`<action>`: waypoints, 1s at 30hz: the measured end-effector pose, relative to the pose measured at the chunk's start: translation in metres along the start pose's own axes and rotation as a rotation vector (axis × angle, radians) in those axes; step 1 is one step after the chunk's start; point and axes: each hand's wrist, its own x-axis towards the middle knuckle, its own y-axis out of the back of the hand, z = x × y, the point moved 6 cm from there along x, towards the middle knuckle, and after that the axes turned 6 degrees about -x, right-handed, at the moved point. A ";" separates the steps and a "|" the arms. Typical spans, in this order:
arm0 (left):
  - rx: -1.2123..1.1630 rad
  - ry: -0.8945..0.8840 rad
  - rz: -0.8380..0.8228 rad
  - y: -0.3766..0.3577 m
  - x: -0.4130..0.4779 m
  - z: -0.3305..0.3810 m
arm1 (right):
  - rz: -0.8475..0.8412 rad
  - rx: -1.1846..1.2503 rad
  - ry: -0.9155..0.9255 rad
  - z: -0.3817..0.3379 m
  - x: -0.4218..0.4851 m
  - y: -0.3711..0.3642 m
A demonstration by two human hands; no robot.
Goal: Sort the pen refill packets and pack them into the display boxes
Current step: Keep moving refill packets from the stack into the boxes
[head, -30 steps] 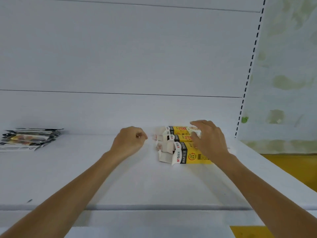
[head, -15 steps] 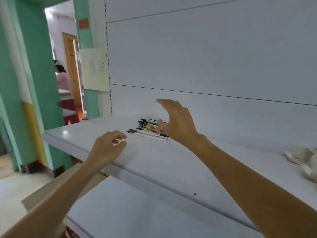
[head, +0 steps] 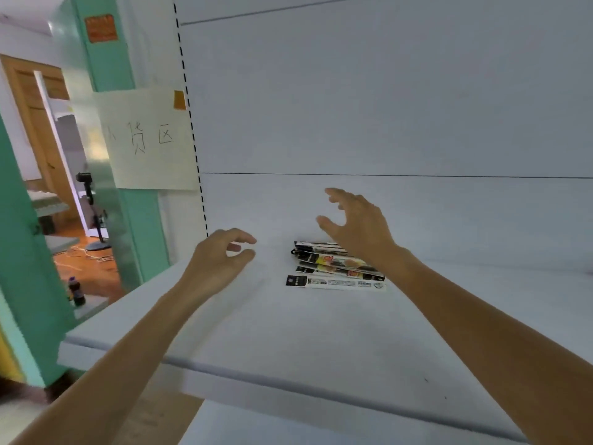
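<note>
The pen refill packets [head: 333, 268] lie in a loose, fanned stack on the white shelf [head: 288, 332], close to the back panel [head: 385, 107] and towards the shelf's left end. The lowest packet is white with a black end and shows along its full length. The packets above it are black and yellow, and their right ends are covered by the right wrist. The exact count of packets cannot be made out, and the print on them is too small to read. The right hand [head: 356, 223] hovers over the rear of the stack with fingers spread and bent, holding nothing. No contact with the packets is visible. The left hand [head: 218, 261] is over the shelf to the left of the stack, apart from it. Its fingers are loosely curled, with thumb and forefinger close together and nothing between them. Whether the palm rests on the shelf cannot be determined. Both forearms are cut off by the lower frame edge. To the left, a paper sign [head: 144, 139] with handwritten characters hangs beside a green pillar [head: 109, 59]. Beyond it, a dark bottle [head: 76, 290] and a stand [head: 91, 213] appear blurred.
</note>
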 end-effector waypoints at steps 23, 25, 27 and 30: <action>0.116 -0.418 -0.311 -0.087 0.029 -0.014 | -0.060 -0.271 -0.104 0.059 -0.059 -0.027; 0.104 -0.452 -0.301 -0.081 0.030 -0.013 | -0.051 -0.245 -0.088 0.056 -0.062 -0.027; 0.139 -0.475 -0.308 -0.077 0.032 -0.015 | -0.066 -0.195 -0.054 0.055 -0.066 -0.028; 0.254 -0.504 -0.340 -0.075 0.033 -0.022 | -0.157 -0.078 0.022 0.054 -0.074 -0.038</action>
